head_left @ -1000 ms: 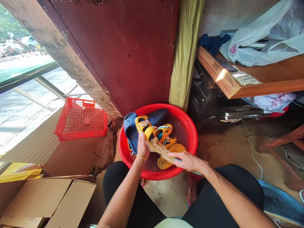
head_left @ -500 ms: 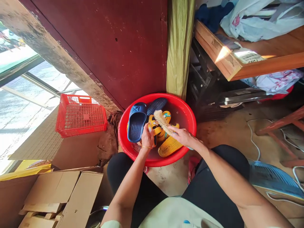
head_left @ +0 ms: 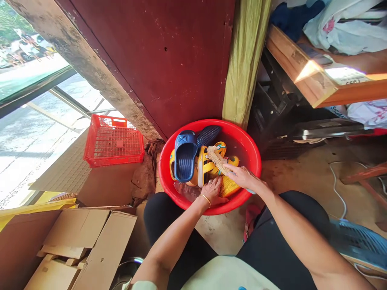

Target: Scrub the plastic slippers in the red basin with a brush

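A red basin [head_left: 255,161] holds murky water and several slippers and sandals. My right hand [head_left: 242,176] is closed around a brush [head_left: 218,160] with pale bristles, which is over the yellow sandals. My left hand [head_left: 211,191] is at the near side of the basin, its fingers and thumb around the near end of a yellow slipper [head_left: 229,186] that shows its zigzag-patterned sole. Beside its fingertips, a yellow sandal [head_left: 204,166] with cut-outs is tipped on its side. A blue slipper [head_left: 185,157] lies to the left, and another blue slipper [head_left: 208,135] is at the back.
Left of the basin, a red plastic crate [head_left: 115,141] rests on cardboard, near a brown cloth [head_left: 142,181]. Cardboard boxes [head_left: 75,229] are at lower left. A dark red panel [head_left: 151,60] rises behind the basin. A wooden shelf [head_left: 317,76] juts out at upper right; a blue fan [head_left: 359,241] lies at right.
My left hand has let go of the yellow sandal and moved right and nearer to the yellow slipper. The brush stays in my right hand. The view has shifted a little left.
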The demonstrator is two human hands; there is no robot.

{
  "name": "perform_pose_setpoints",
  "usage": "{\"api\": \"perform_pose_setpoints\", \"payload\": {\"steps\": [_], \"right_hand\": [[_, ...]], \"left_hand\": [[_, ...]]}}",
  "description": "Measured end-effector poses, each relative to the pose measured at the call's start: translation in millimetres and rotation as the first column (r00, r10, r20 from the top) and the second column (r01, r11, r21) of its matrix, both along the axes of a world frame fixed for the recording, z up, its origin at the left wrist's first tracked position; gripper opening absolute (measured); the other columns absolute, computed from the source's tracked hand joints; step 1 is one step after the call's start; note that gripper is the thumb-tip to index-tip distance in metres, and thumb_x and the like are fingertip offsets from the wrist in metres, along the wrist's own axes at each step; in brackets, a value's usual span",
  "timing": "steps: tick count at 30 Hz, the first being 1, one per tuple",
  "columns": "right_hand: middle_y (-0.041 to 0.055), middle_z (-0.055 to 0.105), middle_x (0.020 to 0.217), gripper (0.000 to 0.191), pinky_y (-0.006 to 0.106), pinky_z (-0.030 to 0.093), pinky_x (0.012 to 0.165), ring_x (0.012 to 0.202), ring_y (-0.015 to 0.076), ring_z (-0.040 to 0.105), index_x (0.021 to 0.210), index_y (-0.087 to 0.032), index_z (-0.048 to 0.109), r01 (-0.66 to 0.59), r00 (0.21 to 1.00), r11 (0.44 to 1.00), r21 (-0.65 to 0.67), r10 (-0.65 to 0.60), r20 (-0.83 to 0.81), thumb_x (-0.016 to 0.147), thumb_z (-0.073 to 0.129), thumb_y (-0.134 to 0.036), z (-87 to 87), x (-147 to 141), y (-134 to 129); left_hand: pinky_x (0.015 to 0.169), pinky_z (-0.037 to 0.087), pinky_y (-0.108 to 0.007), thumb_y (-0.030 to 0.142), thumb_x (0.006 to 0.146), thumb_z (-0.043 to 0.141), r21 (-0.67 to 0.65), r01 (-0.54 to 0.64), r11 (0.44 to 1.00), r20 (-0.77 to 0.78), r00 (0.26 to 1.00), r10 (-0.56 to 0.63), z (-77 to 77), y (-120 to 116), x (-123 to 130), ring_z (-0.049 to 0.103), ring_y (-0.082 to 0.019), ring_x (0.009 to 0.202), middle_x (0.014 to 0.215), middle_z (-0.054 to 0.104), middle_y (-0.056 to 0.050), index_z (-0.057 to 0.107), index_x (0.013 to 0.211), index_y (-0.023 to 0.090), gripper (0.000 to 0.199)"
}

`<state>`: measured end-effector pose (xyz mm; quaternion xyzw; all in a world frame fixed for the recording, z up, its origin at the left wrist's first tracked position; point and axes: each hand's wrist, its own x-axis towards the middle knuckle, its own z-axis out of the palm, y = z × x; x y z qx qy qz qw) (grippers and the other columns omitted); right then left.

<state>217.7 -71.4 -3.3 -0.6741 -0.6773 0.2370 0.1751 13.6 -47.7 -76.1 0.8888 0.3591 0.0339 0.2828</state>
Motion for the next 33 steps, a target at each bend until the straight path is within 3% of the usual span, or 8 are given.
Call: {"api": "perform_pose_setpoints", "payload": {"steps": [3, 5, 11, 16, 21, 25, 29, 33], "right_hand": [[0.0043, 0.078, 0.111, 0.049, 0.029, 0.055, 0.081, 0.095, 0.0236, 0.075, 0.146, -0.031, 0.055, 0.027, 0.999, 1.0, 0.004, -0.027, 0.03, 0.097, 0.05, -0.034, -3.8, 1.2, -0.3], [0.0042, 0.077, 0.113, 0.049, 0.029, 0.055, 0.079, 0.093, 0.0229, 0.075, 0.147, -0.031, 0.053, 0.059, 0.997, 0.998, 0.024, -0.06, 0.047, 0.098, 0.049, -0.037, -5.8, 4.5, 1.1], [0.0049, 0.075, 0.12, 0.051, 0.031, 0.056, 0.084, 0.1, 0.0236, 0.074, 0.15, -0.031, 0.047, 0.175, 0.979, 0.979, 0.104, -0.184, 0.085, 0.1, 0.046, -0.04, -5.7, 20.6, -2.2], [0.0058, 0.077, 0.114, 0.053, 0.03, 0.056, 0.08, 0.096, 0.0237, 0.074, 0.152, -0.03, 0.044, 0.199, 0.969, 0.974, 0.105, -0.212, 0.126, 0.099, 0.045, -0.035, -1.0, 30.0, -10.3], [0.0065, 0.077, 0.112, 0.053, 0.031, 0.056, 0.081, 0.096, 0.0239, 0.074, 0.152, -0.029, 0.044, 0.204, 0.968, 0.971, 0.125, -0.219, 0.12, 0.099, 0.042, -0.035, 1.7, 22.5, -9.8], [0.0082, 0.077, 0.109, 0.053, 0.029, 0.055, 0.082, 0.096, 0.022, 0.074, 0.151, -0.028, 0.047, 0.059, 0.988, 0.992, 0.116, -0.074, 0.138, 0.098, 0.044, -0.031, 1.6, -18.4, -19.7], [0.0062, 0.077, 0.106, 0.053, 0.029, 0.054, 0.077, 0.09, 0.0214, 0.074, 0.151, -0.034, 0.045, -0.087, 0.97, 0.996, 0.015, 0.081, 0.228, 0.098, 0.045, -0.032, 3.9, -48.9, -28.5], [0.0087, 0.076, 0.108, 0.057, 0.034, 0.054, 0.075, 0.093, 0.026, 0.074, 0.156, -0.034, 0.038, 0.079, 0.949, 0.994, -0.07, -0.054, 0.311, 0.1, 0.04, -0.031, 10.5, -21.0, -9.3]], "left_hand": [[0.102, 0.046, -0.052, 0.051, 0.065, 0.083, -0.011, -0.063, 0.998, -0.028, 0.998, 0.063, -3.4, 4.7, -0.2, 0.058, -0.042, 0.121, 0.139, 0.052, -0.025, 0.033, 0.154, 0.016, 0.107], [0.102, 0.046, -0.05, 0.044, 0.066, 0.083, -0.038, -0.082, 0.996, 0.032, 0.996, 0.083, -1.2, 9.8, -1.5, 0.06, -0.039, 0.119, 0.135, 0.056, -0.022, 0.036, 0.153, 0.018, 0.102], [0.099, 0.048, -0.051, 0.044, 0.068, 0.081, -0.152, -0.15, 0.977, 0.285, 0.94, 0.188, 23.1, 18.7, -6.9, 0.062, -0.038, 0.115, 0.128, 0.065, -0.015, 0.05, 0.145, 0.021, 0.086], [0.106, 0.041, -0.053, 0.034, 0.065, 0.082, 0.034, -0.179, 0.983, 0.367, 0.917, 0.154, 43.3, 14.3, -12.6, 0.053, -0.041, 0.127, 0.146, 0.054, -0.017, 0.031, 0.157, 0.02, 0.106], [0.11, 0.035, -0.053, 0.027, 0.067, 0.078, 0.253, -0.282, 0.925, 0.395, 0.903, 0.168, 48.4, 21.2, -14.6, 0.048, -0.041, 0.131, 0.15, 0.048, -0.019, 0.021, 0.16, 0.02, 0.109], [0.109, 0.034, -0.054, 0.029, 0.069, 0.077, 0.291, -0.393, 0.872, 0.38, 0.884, 0.272, 39.6, 27.7, -10.7, 0.049, -0.042, 0.129, 0.147, 0.05, -0.022, 0.023, 0.16, 0.018, 0.107], [0.103, 0.039, -0.05, 0.032, 0.072, 0.076, 0.314, -0.447, 0.838, 0.367, 0.871, 0.327, 31.0, 28.0, -7.7, 0.056, -0.039, 0.119, 0.133, 0.058, -0.023, 0.023, 0.16, 0.015, 0.104], [0.103, 0.043, -0.048, 0.035, 0.071, 0.078, 0.393, -0.418, 0.819, 0.326, 0.896, 0.301, 32.1, 24.3, -5.3, 0.056, -0.036, 0.121, 0.135, 0.057, -0.019, 0.015, 0.161, 0.017, 0.111]]}}
